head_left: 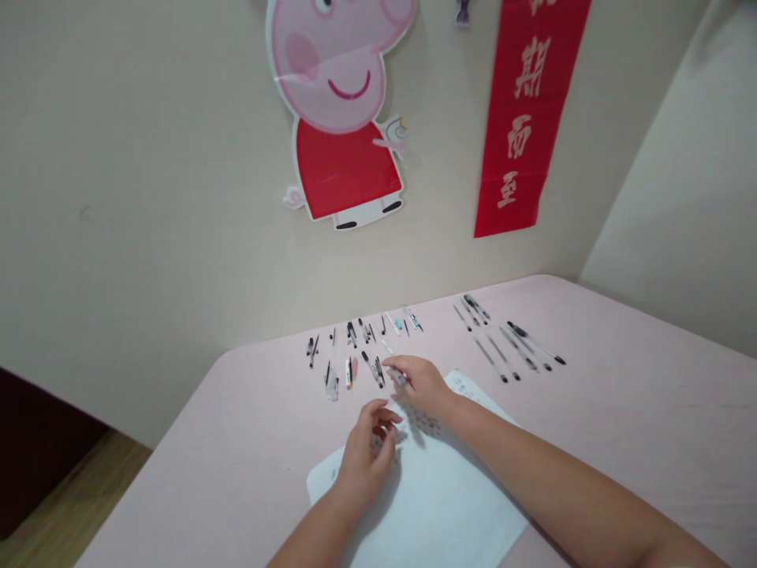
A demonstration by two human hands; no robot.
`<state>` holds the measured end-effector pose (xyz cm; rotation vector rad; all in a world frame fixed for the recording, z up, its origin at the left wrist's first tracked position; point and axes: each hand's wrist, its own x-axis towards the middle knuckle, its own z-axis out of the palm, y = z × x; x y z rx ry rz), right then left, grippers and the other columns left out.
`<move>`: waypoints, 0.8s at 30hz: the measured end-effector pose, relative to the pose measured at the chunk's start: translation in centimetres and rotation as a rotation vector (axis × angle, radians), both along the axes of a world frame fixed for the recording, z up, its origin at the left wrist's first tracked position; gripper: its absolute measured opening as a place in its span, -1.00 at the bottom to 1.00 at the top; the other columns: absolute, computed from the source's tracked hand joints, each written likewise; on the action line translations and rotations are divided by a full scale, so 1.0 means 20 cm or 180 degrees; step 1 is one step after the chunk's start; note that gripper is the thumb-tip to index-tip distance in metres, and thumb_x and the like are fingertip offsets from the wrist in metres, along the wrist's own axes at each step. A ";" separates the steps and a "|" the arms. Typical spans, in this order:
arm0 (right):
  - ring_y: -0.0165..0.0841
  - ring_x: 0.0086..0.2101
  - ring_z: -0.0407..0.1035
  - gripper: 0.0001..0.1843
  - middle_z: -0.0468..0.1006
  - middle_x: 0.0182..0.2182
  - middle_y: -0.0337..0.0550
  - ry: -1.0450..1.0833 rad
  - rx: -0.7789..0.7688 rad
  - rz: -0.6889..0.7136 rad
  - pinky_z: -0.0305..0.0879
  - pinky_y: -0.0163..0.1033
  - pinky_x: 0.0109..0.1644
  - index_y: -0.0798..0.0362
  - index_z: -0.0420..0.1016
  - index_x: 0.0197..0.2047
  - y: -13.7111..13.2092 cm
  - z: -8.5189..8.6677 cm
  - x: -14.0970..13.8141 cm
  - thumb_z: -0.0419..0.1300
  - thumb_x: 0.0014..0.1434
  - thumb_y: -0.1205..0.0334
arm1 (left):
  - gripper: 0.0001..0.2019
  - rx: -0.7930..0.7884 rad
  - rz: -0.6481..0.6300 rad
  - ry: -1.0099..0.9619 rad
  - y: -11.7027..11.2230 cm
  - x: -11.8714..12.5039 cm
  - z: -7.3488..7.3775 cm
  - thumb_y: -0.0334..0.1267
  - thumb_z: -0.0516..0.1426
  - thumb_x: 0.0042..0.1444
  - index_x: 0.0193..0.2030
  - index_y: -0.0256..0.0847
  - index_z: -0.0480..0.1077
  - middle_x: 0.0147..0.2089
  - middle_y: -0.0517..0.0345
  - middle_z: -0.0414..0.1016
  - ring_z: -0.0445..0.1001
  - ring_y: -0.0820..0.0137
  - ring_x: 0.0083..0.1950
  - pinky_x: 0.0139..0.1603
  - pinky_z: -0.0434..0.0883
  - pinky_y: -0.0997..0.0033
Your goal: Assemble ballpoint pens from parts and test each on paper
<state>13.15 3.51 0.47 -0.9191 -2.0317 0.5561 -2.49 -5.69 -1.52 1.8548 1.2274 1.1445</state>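
My right hand (421, 385) reaches forward over the top of a white sheet of paper (438, 505) and its fingers pinch a thin pen (395, 371) at the edge of a row of pens and pen parts (360, 347). My left hand (370, 450) rests on the paper's upper left, fingers curled together; whether it holds anything I cannot make out. The paper bears some small dark marks near my right wrist.
A pink table (620, 442) fills the lower view. A second group of black pens (509, 339) lies at the back right. On the cream wall behind hang a cartoon pig cut-out (343, 110) and a red banner (526, 118). Wooden floor (65, 505) shows at left.
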 end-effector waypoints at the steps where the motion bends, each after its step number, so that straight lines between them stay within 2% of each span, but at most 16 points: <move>1: -0.30 -0.27 0.38 -0.74 0.54 -0.25 -0.08 0.0249 -0.0213 -0.0058 0.26 -0.19 -0.14 0.02 0.46 -0.09 0.00 0.01 0.00 0.03 0.19 0.26 | -0.67 0.0021 0.0047 0.0124 0.00 0.00 0.00 -0.49 -0.02 0.05 -0.04 -0.17 0.27 -0.23 0.10 0.45 0.41 0.41 -0.29 -0.28 0.35 0.37; 3: -0.35 -0.38 0.37 -0.71 0.52 -0.38 -0.12 0.0758 -0.0731 -0.0116 0.30 -0.24 -0.27 0.04 0.46 -0.12 -0.01 0.02 -0.01 0.04 0.20 0.11 | -0.73 0.0159 0.0002 0.0501 0.01 -0.01 0.00 -0.56 -0.04 -0.04 -0.27 -0.20 0.35 -0.32 0.12 0.42 0.38 0.38 -0.29 -0.26 0.33 0.35; 4: -0.37 -0.44 0.36 -0.68 0.50 -0.46 -0.14 0.0979 -0.1001 -0.0114 0.29 -0.27 -0.35 0.06 0.45 -0.14 -0.01 0.02 -0.01 0.04 0.19 0.05 | -0.72 0.0241 -0.0093 0.0631 0.01 -0.01 0.01 -0.58 -0.04 -0.09 -0.32 -0.20 0.37 -0.32 0.10 0.42 0.38 0.35 -0.26 -0.22 0.32 0.33; 7: -0.40 -0.50 0.34 -0.57 0.46 -0.53 -0.17 0.1430 -0.1650 -0.0057 0.22 -0.34 -0.51 0.12 0.41 -0.18 -0.05 0.02 0.00 0.06 0.12 -0.09 | -0.69 0.0312 -0.0269 0.0883 0.02 -0.01 0.02 -0.59 -0.03 -0.12 -0.35 -0.20 0.43 -0.27 0.06 0.44 0.37 0.30 -0.19 -0.14 0.31 0.28; 11: -0.40 -0.48 0.38 -0.59 0.49 -0.47 -0.15 0.1603 -0.2199 -0.0001 0.19 -0.37 -0.54 0.10 0.36 -0.24 -0.13 -0.01 0.05 0.14 0.04 -0.09 | -0.67 0.0341 -0.0416 0.1160 0.01 0.00 0.04 -0.59 -0.02 -0.10 -0.36 -0.17 0.50 -0.25 0.05 0.47 0.37 0.28 -0.17 -0.12 0.30 0.26; 14: -0.47 -0.58 0.27 -0.70 0.38 -0.60 -0.31 0.1530 -0.2293 -0.0093 0.13 -0.39 -0.57 0.05 0.32 -0.34 -0.20 -0.04 0.09 0.23 -0.02 0.01 | -0.64 0.0389 -0.0527 0.1217 0.00 0.00 0.04 -0.59 -0.01 -0.10 -0.33 -0.15 0.52 -0.24 0.04 0.49 0.38 0.27 -0.16 -0.12 0.31 0.26; 17: -0.54 -0.68 0.11 -0.71 0.24 -0.71 -0.42 0.1444 -0.2355 -0.0085 0.04 -0.40 -0.61 0.05 0.28 -0.42 -0.25 -0.07 0.11 0.24 -0.02 0.03 | -0.64 0.0393 -0.0610 0.1248 0.00 0.01 0.05 -0.57 -0.01 -0.07 -0.31 -0.15 0.53 -0.23 0.04 0.51 0.39 0.27 -0.15 -0.11 0.32 0.26; 21: -0.50 -0.68 0.18 -0.63 0.32 -0.70 -0.35 0.1315 -0.2627 0.0195 0.09 -0.37 -0.59 0.07 0.29 -0.40 -0.28 -0.10 0.13 0.16 0.03 -0.10 | -0.67 0.0384 -0.0700 0.1280 0.00 0.01 0.05 -0.54 0.01 -0.02 -0.31 -0.13 0.54 -0.23 0.05 0.52 0.40 0.28 -0.16 -0.11 0.33 0.27; 24: -0.45 -0.60 0.29 -0.64 0.42 -0.60 -0.24 0.1143 -0.2564 0.0227 0.19 -0.33 -0.50 0.09 0.33 -0.39 -0.28 -0.11 0.15 0.14 0.05 -0.08 | -0.66 0.0378 -0.0727 0.1264 0.01 0.01 0.04 -0.55 0.01 -0.03 -0.30 -0.12 0.54 -0.23 0.06 0.53 0.41 0.28 -0.16 -0.11 0.33 0.27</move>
